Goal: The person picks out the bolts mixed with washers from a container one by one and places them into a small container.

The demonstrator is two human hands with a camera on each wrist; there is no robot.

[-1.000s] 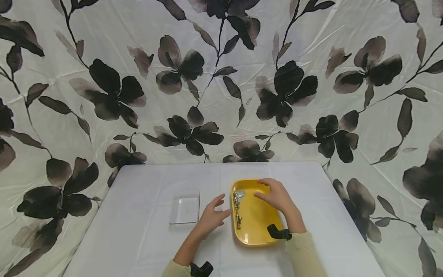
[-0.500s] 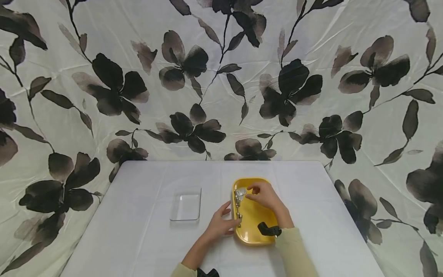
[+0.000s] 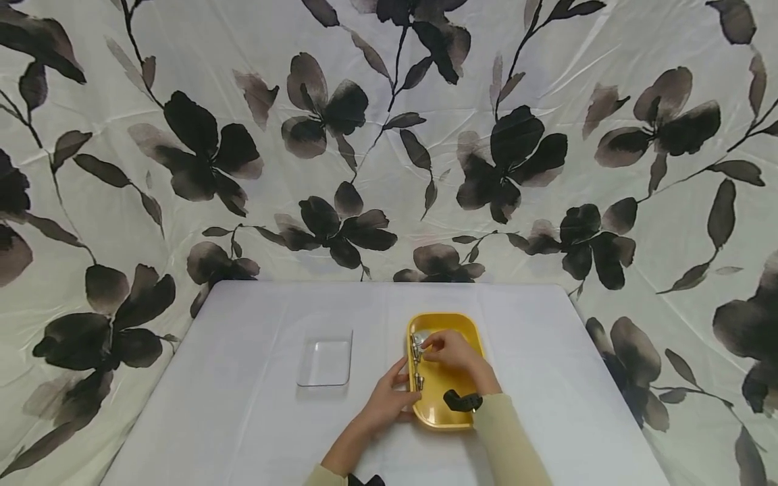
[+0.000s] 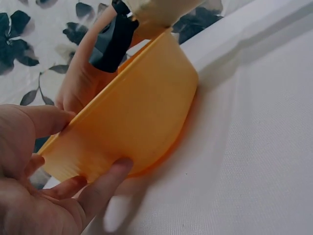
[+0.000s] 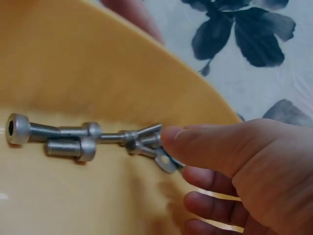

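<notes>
My left hand (image 3: 385,403) grips the left side of a yellow tray (image 3: 446,420). In the left wrist view its thumb lies over the rim, and its fingers spread along the outer wall. Inside the tray, along that side, lies a row of metal socket-head screws (image 5: 71,148). Beyond them are a washer (image 5: 166,162) and other small metal pieces. My right hand (image 3: 452,351) reaches into the tray; its thumb (image 5: 195,147) overlaps the far end of the row. In the head view its thumb and forefinger stand slightly apart beside the round washers (image 3: 421,337).
A clear square box (image 3: 324,364) stands on the white table (image 3: 255,405), left of the tray. Floral fabric (image 3: 425,135) hangs behind the table. Each wrist wears a black camera mount (image 3: 462,401).
My right hand has moved left and down to the metal pieces inside the tray. My left hand has come right and taken hold of the tray's left side.
</notes>
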